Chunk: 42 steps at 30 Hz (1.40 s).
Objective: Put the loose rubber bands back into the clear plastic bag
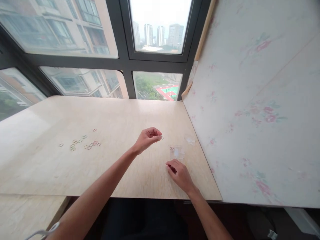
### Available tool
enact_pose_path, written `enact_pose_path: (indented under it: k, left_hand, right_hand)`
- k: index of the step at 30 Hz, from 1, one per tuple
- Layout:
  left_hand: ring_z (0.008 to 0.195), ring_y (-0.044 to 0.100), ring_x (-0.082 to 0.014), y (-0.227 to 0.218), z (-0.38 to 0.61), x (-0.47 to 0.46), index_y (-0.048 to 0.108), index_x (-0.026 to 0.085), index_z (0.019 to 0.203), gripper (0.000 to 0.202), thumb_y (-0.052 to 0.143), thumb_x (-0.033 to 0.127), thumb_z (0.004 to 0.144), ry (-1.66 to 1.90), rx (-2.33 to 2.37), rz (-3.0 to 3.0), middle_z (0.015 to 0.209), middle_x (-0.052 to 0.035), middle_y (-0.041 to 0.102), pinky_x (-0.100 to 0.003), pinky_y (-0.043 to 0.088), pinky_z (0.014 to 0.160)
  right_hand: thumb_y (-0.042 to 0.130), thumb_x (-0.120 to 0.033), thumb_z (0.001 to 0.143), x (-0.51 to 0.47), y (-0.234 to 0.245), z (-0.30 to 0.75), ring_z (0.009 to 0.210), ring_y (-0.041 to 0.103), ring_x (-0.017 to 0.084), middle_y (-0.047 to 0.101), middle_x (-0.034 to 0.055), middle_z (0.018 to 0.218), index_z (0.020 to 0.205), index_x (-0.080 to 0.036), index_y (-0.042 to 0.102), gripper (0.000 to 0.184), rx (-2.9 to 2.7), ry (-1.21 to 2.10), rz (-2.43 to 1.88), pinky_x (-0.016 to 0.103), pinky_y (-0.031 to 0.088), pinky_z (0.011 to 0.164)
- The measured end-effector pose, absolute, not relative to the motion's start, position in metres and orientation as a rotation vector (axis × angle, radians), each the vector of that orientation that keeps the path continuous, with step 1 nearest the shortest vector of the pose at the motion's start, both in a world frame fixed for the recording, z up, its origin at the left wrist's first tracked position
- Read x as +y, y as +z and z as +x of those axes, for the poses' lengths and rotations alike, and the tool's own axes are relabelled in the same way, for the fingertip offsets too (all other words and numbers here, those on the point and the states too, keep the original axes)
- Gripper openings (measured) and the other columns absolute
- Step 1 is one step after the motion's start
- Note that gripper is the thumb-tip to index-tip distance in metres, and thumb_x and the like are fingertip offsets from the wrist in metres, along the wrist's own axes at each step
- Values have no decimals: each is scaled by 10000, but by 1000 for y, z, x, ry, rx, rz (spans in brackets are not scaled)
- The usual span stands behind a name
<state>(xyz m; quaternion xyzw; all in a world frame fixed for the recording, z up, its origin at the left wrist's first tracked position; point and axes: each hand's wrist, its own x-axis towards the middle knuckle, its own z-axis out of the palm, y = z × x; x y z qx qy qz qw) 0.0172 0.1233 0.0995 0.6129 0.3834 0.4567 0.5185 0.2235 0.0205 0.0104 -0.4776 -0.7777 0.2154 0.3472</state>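
Left hand [148,138]: fingertips pinched on small ring [162,137]. Right hand [181,174]: fingers half-curled near clear box [178,153], hold indeterminable. Loose rings [95,143] on bench [120,116].

I am seeing a tabletop [147,181] of pale, smooth wood that is catching daylight in a soft sheen. The rings [94,143] are looking thin and smooth, though from here I am not managing to tell metal from rubber. The small box [178,152] is showing as clear, glossy plastic, and the transparent piece [190,140] near it is glinting likewise. The window frame [160,64] is appearing matt around shiny glass panes [157,20]; the floral wall covering [250,80] is reading as matt paper.
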Motion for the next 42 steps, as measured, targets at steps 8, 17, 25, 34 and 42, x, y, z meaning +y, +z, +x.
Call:
enact_pose_path:
  k: [8,17,25,34,42]
  left_hand:
    - [689,600,-110,84,75,117,652,145,800,82,577,136,768,967,981,1957,799,-27,680,-220,473,614]
    - [977,570,-205,55,66,116,651,208,990,258,592,80,774,685,968,2418,1011,-49,655,-348,473,841]
    - [804,585,-150,40,24,101,640,185,901,162,546,103,799,1009,1199,2102,892,-37,652,-271,477,679]
    - [716,583,-112,8,-52,61,636,182,878,205,509,51,786,1102,1477,1965,909,-31,613,-235,464,645]
    - [703,567,-121,-1,-98,52,642,165,830,211,501,21,768,1161,1579,1901,862,-33,625,-242,448,668]
  right_hand:
    - [494,-146,895,22,8,225,670,554,148,617,23,794,899,-198,621,137,-1995,600,-1226,278,451,655]
    - [507,-136,880,22,8,225,711,576,161,639,35,824,915,-196,636,147,-1975,613,-1217,297,468,683]
    - [508,-145,882,22,8,225,741,601,161,652,38,850,932,-204,635,149,-1964,630,-1229,276,476,677]
    - [513,-279,897,20,3,227,650,597,164,650,46,795,895,-199,654,163,-1969,617,-1274,273,487,612]
    - [563,-414,866,21,20,179,642,607,169,652,37,735,883,-194,680,250,-1876,925,-1277,265,504,589]
